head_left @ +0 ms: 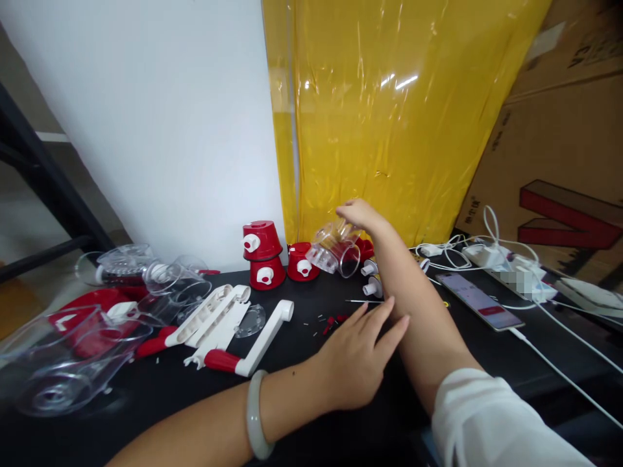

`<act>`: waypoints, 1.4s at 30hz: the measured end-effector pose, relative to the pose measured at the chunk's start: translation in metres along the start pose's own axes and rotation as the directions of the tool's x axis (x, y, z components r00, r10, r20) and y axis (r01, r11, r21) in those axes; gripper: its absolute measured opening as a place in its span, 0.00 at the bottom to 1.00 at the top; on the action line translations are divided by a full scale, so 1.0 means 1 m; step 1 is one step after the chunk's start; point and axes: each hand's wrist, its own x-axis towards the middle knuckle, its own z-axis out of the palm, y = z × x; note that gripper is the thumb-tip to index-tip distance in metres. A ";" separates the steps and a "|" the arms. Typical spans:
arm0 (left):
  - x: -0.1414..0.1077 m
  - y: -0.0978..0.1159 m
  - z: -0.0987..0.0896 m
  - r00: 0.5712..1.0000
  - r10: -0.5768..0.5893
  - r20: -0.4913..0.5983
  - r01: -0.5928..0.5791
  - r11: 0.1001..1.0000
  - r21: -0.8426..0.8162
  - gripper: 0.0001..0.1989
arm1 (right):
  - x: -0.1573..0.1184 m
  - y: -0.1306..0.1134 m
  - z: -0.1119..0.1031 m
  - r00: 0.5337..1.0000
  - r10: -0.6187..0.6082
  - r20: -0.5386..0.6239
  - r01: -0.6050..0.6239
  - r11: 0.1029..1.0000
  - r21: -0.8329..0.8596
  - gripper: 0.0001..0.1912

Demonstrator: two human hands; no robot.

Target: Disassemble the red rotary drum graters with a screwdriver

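Observation:
My right hand (364,215) reaches to the back of the table and grips the top of a tilted clear plastic housing (329,251); some of its fingers are hidden. Below it, my left hand (357,357) hovers palm down with spread fingers, holding nothing, its fingertips overlapping the right forearm in view. Near the left fingertips lie small red pieces (331,322), scattered tiny screws and a thin screwdriver shaft (363,301). Left of that hand rests a white crank with a red handle (263,340). Red cup-shaped bases (267,274) with white knobs stand behind.
Clear plastic housings (58,383), a red base (90,324) and white arm parts (217,324) crowd the left side. White fittings (372,287) sit by the right forearm. At right are a phone (479,301), cables, a power strip (516,275) and a cardboard box (555,143).

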 end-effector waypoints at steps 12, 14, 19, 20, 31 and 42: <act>0.002 0.006 -0.004 0.991 -0.058 -0.118 0.050 0.996 -0.075 0.39 | 0.007 0.011 0.003 0.992 0.029 -0.119 -0.025 0.999 0.033 0.19; 0.002 0.005 -0.002 0.988 -0.096 -0.120 0.092 0.995 -0.045 0.40 | 0.006 0.008 0.006 0.993 0.020 -0.119 -0.017 0.999 0.028 0.19; -0.005 0.004 0.001 0.998 0.013 -0.066 -0.015 0.999 -0.032 0.35 | 0.006 0.003 0.009 0.991 0.008 -0.132 -0.006 1.000 0.022 0.19; -0.006 0.004 0.001 0.998 0.026 -0.061 -0.028 0.999 -0.036 0.34 | 0.006 0.003 0.010 0.991 0.008 -0.134 -0.005 1.000 0.021 0.19; -0.004 -0.005 -0.022 0.972 0.200 -0.120 -0.216 0.966 -0.140 0.21 | -0.003 0.005 0.007 0.988 -0.008 -0.157 0.013 1.000 0.028 0.18; -0.008 -0.110 -0.072 0.664 -0.707 -0.243 0.587 0.695 -0.416 0.45 | -0.046 -0.046 0.013 0.959 -0.270 -0.089 0.269 0.963 -0.028 0.13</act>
